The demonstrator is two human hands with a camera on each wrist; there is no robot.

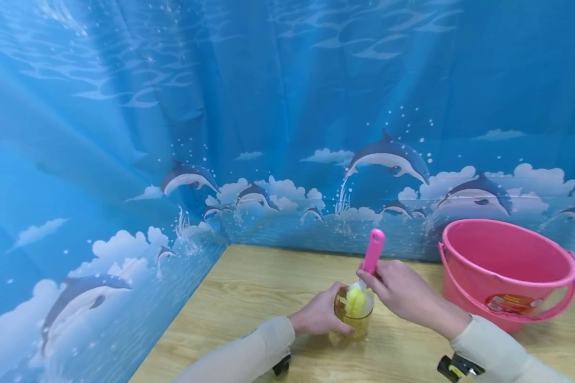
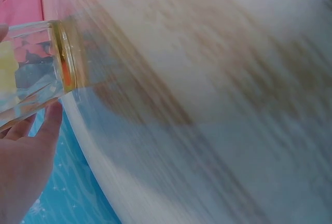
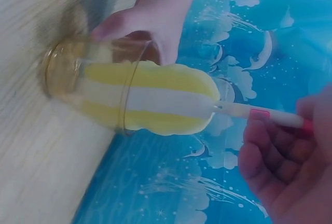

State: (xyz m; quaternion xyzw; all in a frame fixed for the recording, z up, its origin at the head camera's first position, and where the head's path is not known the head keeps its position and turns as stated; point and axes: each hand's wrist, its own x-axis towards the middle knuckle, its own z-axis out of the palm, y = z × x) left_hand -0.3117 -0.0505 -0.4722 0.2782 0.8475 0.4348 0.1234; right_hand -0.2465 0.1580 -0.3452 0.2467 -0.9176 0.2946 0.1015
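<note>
Brush (image 3: 171, 99) sits pinched in curled right hand (image 1: 404, 292).

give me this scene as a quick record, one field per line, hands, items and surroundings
left hand: grips the glass
right hand: holds the sponge brush by its pink handle
glass: amber-tinted, see-through
sponge brush: yellow and white head, partly inside the glass
bucket: pink, on the table at the right, carrying handle lowered
table: light wood grain
backdrop: blue, printed with dolphins and clouds
unclear: whether the glass touches the table
</note>
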